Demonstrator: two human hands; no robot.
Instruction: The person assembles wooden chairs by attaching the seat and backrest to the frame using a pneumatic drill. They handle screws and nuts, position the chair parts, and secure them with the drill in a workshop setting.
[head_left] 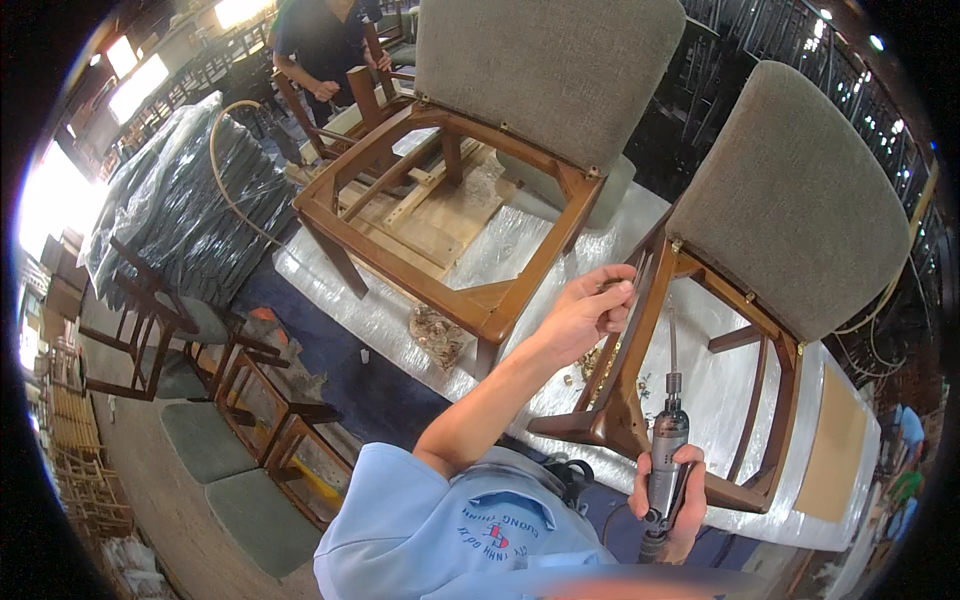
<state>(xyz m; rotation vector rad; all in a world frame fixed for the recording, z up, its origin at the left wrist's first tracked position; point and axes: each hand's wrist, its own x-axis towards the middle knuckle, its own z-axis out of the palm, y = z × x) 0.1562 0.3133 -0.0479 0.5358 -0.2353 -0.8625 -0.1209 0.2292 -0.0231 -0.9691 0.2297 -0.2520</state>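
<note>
My right hand (pixel 675 500) is wrapped round a grey inline power screwdriver (pixel 668 445), its long thin bit pointing up and away through the open seat frame. Over the left rail of the right chair frame (pixel 630 385) is my left hand (pixel 597 310), fingers pinched together. Something small and dark seems to be between them, too small to name. This brown wooden frame carries a grey upholstered backrest (pixel 795 200). Brass-coloured fittings show where the back meets the seat rails. Small loose brass-coloured pieces (pixel 592 378) lie beside the left rail.
A second chair frame (pixel 400 275) with a grey back stands to the left on the plastic-covered worktop (pixel 385 335). A clear bag of small parts (pixel 435 337) lies below it. Chairs and seat pads (pixel 255 520) sit at lower left. Another person (pixel 325 55) works at the far side.
</note>
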